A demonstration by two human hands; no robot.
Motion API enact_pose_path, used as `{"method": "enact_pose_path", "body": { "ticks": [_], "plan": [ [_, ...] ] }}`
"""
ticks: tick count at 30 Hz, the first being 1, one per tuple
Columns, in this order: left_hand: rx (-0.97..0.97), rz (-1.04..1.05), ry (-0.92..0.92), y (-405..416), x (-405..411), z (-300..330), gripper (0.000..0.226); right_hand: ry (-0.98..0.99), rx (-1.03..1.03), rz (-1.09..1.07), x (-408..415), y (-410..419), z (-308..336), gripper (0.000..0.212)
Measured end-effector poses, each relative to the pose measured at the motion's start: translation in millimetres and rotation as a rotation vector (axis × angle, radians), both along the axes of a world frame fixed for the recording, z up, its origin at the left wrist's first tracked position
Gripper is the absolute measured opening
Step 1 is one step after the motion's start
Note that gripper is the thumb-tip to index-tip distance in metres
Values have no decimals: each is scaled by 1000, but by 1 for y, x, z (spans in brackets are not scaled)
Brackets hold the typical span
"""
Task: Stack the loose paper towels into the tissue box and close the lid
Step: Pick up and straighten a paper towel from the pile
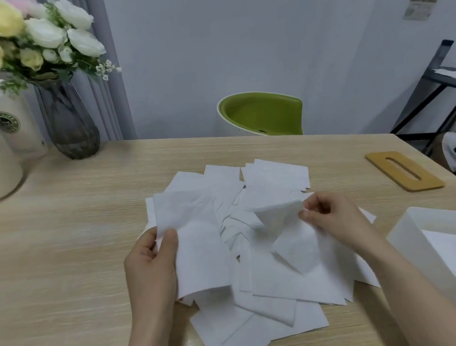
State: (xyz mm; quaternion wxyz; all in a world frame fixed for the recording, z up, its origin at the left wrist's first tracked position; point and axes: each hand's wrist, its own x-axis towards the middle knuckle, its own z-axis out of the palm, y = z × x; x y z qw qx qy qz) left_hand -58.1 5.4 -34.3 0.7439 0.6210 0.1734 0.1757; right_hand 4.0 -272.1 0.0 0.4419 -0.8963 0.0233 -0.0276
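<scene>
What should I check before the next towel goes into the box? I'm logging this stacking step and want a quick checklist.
1. Left hand holds a towel: ok, thumb pinches its upper edge.
2. Right hand has a towel: ok, fingers pinch a folded sheet lifted off the pile.
3. Box open: ok, no lid on it.
4. Room in the box: ok, only a low white layer inside.
5. Lid at hand: ok, it lies flat on the table beyond the box.
6. Held towels flat and aligned: not ok, the right one is creased.
</scene>
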Motion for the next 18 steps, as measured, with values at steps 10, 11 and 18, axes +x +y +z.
{"method": "enact_pose_path", "body": {
  "ticks": [10, 11, 18],
  "plan": [
    [-76, -95, 6, -37, 1, 2, 13, -26, 121, 60, -7, -1, -12, 11],
    [-75, -105, 8, -41, 2, 2, 14, -16, 161, 78, -8, 2, -11, 12],
    [-152, -120, 50, -49, 8, -7, 19, 8, 194, 0, -4, -2, -5, 24]
  ]
}}
